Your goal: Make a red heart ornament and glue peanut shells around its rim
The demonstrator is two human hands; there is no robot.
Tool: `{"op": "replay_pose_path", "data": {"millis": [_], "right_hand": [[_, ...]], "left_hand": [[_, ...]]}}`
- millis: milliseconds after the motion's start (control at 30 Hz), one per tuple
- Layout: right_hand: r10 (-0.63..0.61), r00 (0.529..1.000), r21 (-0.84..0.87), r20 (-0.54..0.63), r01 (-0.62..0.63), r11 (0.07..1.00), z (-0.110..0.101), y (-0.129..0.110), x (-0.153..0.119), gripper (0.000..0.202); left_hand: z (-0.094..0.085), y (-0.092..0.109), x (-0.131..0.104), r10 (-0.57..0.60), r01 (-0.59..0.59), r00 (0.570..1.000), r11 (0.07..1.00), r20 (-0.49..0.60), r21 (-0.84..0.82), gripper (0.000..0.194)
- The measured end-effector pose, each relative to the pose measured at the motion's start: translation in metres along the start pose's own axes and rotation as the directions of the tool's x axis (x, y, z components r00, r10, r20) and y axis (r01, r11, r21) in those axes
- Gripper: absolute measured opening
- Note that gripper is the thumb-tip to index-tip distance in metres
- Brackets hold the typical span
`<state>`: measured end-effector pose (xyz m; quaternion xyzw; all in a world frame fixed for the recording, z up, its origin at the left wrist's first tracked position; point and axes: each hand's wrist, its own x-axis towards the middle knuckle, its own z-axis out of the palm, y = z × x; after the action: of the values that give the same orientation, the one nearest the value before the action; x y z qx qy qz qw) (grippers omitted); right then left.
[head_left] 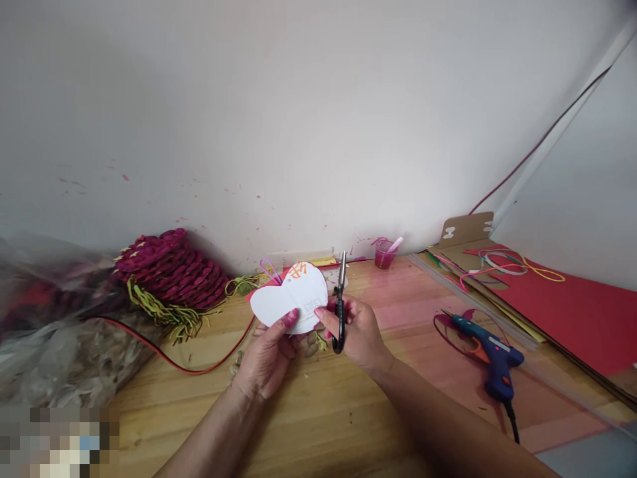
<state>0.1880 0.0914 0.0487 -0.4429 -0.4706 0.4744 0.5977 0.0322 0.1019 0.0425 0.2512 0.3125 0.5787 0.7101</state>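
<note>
A white heart-shaped paper cutout (pixel 273 307) is tilted up above the table, with orange writing and faint grey print on its face. My left hand (pixel 269 358) pinches its lower edge, thumb in front and fingers behind. Black-handled scissors (pixel 340 292) stand upright in my right hand (pixel 362 337), blades pointing up and looking closed. The right thumb also touches the cutout's lower right edge. A thin purple loop (pixel 271 272) shows at the top left of the cutout; whether it is attached is unclear. Pink stains mark my fingertips.
A magenta stack with yellow-green tassels (pixel 172 275) and clear plastic bags (pixel 60 358) lie left. A blue glue gun (pixel 492 362) rests right, near red sheets (pixel 557 292) and cardboard (pixel 468 229). A cup of pink liquid (pixel 385 255) stands at the wall. A red-black cord (pixel 184 368) crosses the table.
</note>
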Motion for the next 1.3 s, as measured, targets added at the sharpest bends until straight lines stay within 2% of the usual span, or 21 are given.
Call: {"op": "replay_pose_path", "data": {"millis": [133,233,367,467,567,767,867,933,1100,1300], "right_hand": [[-0.007,0.999,0.030,-0.033,0.008,1.000,-0.007,-0.010,0.005,0.026],[-0.001,0.999,0.054,-0.042,0.003,0.999,-0.008,-0.016,0.004,0.027],[0.043,0.999,0.086,-0.025,-0.040,0.995,-0.001,-0.017,-0.001,0.032],[0.071,0.997,0.107,-0.038,-0.067,0.992,0.004,-0.015,-0.003,0.036],[0.087,0.995,0.118,-0.046,-0.081,0.990,0.007,-0.012,-0.004,0.040],[0.085,0.996,0.098,-0.020,-0.083,0.992,0.003,-0.016,-0.005,0.040],[0.069,0.996,0.091,-0.049,-0.065,0.994,0.000,-0.018,-0.003,0.040],[0.074,0.996,0.076,-0.042,-0.071,0.995,0.001,-0.017,-0.003,0.040],[0.125,0.990,0.007,0.062,-0.125,0.992,0.003,-0.011,-0.008,0.035],[0.228,0.956,-0.135,0.184,-0.206,0.969,-0.003,-0.009,-0.010,0.035]], "left_hand": [[-0.002,0.003,0.002,0.041,-0.044,0.999,0.994,0.030,0.102,0.064],[-0.002,0.005,0.001,0.037,-0.041,0.998,0.996,0.048,0.083,0.064],[0.002,0.006,-0.002,-0.029,0.030,0.995,0.999,0.090,-0.018,0.056],[0.003,0.001,-0.006,-0.094,0.098,0.991,0.994,0.093,-0.040,0.051],[0.002,-0.004,-0.009,-0.111,0.113,0.991,0.993,0.073,-0.033,0.051],[0.003,0.002,-0.007,0.023,-0.023,1.000,0.998,0.002,0.063,0.058],[0.004,0.006,-0.005,0.042,-0.042,0.999,0.995,0.006,0.092,0.064],[0.004,0.007,-0.004,0.032,-0.032,0.999,0.998,-0.006,0.060,0.059],[0.003,0.011,-0.002,0.024,-0.024,1.000,0.999,-0.017,-0.024,0.045],[0.002,0.033,0.008,0.213,-0.224,0.968,0.971,-0.133,-0.079,0.041]]}}
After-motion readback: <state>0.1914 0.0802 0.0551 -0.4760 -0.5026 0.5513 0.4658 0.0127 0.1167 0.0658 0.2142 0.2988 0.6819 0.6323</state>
